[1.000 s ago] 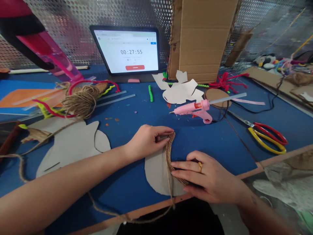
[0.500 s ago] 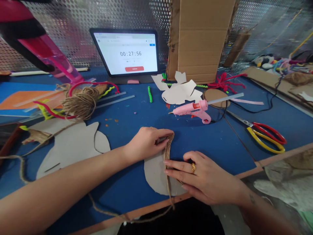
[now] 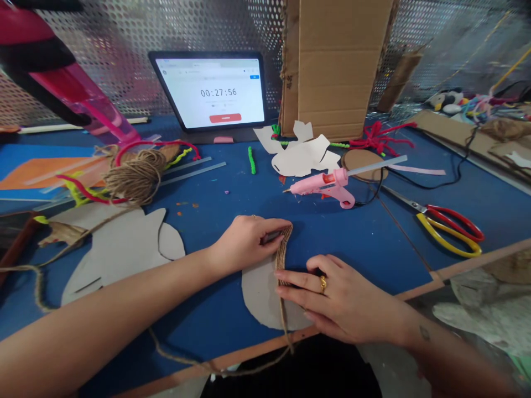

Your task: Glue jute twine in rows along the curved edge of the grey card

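A grey cardboard cutout (image 3: 259,290) lies at the near edge of the blue table, with rows of jute twine (image 3: 282,250) stuck along its right edge. My left hand (image 3: 248,240) pinches the upper end of the twine rows, fingers closed. My right hand (image 3: 338,296), with a gold ring, lies over the cutout's right side and presses its stretched fingers flat on the twine. A loose strand of twine (image 3: 286,326) runs down off the table edge and loops left toward the twine ball (image 3: 135,176).
A pink glue gun (image 3: 327,185) lies just beyond my hands, red and yellow scissors (image 3: 450,224) at the right. A larger grey cutout (image 3: 118,246) rests at the left. At the back stand a tablet (image 3: 213,91) showing a timer and a cardboard box (image 3: 336,66). Pipe cleaners lie scattered around.
My right hand has slid a little up and left along the twine rows. My left hand keeps its pinch. The timer went from 00:27:55 to 00:27:56.
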`<state>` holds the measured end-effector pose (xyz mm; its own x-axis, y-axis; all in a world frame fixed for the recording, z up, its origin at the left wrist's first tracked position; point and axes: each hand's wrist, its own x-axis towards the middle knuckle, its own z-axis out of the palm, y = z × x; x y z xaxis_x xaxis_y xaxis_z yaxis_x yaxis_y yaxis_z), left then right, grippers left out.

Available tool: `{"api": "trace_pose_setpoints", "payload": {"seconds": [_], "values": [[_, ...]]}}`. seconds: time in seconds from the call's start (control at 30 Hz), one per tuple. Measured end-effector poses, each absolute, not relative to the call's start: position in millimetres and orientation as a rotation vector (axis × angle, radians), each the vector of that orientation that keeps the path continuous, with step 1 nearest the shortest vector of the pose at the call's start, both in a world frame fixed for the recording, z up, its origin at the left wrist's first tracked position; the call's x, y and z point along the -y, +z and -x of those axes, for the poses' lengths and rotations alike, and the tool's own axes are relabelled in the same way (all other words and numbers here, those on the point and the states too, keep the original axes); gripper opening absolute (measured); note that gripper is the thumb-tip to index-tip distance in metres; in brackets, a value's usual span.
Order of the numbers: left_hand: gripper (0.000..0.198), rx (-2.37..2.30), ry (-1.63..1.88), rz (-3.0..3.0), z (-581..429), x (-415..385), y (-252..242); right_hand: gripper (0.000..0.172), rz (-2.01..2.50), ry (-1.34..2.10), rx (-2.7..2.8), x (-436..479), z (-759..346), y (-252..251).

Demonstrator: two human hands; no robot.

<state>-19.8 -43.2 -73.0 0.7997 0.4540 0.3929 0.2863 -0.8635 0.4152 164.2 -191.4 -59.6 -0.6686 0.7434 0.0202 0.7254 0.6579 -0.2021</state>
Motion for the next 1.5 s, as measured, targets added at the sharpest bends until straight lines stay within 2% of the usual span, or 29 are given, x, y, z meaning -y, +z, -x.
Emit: {"api": "trace_pose_setpoints", "payload": {"seconds": [0.53,0.8,1.0,1.2,1.5], "values": [[0.026,-0.569,0.653,-2.625,19.8,43.4,-72.2,0.047,1.251,0.248,2.76,191.6,-163.7,-59.0],[0.029,-0.624,0.573,-2.314,20.5,41.8,-67.6,0.046,1.242,0.23,2.751,191.0,-163.2,-59.0],[0.029,-0.667,0.634,-2.39,20.7,40.9,-65.8,0.047,1.233,0.225,2.748,190.6,-163.6,-58.9],[0.018,-0.627,0.726,-2.446,21.1,43.8,-67.3,0.048,1.238,0.247,2.741,190.4,-163.5,-58.7],[0.014,-0.607,0.729,-2.429,21.4,44.0,-70.0,0.047,1.24,0.256,2.74,190.1,-163.9,-59.5]]}}
